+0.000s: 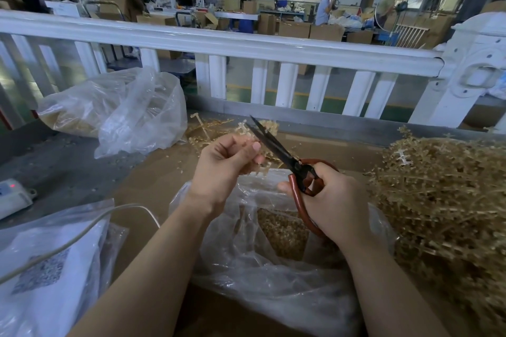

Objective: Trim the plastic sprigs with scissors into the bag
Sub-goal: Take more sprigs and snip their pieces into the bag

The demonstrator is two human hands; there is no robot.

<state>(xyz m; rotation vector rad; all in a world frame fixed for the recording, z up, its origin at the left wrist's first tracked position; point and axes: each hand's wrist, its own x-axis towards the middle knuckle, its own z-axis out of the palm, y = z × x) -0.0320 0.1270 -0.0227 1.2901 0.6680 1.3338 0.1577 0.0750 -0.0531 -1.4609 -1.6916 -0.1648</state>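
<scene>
Scissors (284, 161) sit in my right hand (331, 205), fingers curled through the red-brown handles, blades parted and pointing far-left. My left hand (224, 164) pinches a tan sprig (256, 165) just left of the blades; whether the blades touch it I cannot tell, since the sprig is small and partly hidden by my fingers. Both hands hover above the open clear bag (273, 249), near me, holding trimmed bits. A big pile of sprigs (443, 200) lies to the right. Another bag (120, 109) lies far left, before the white railing (246, 46).
</scene>
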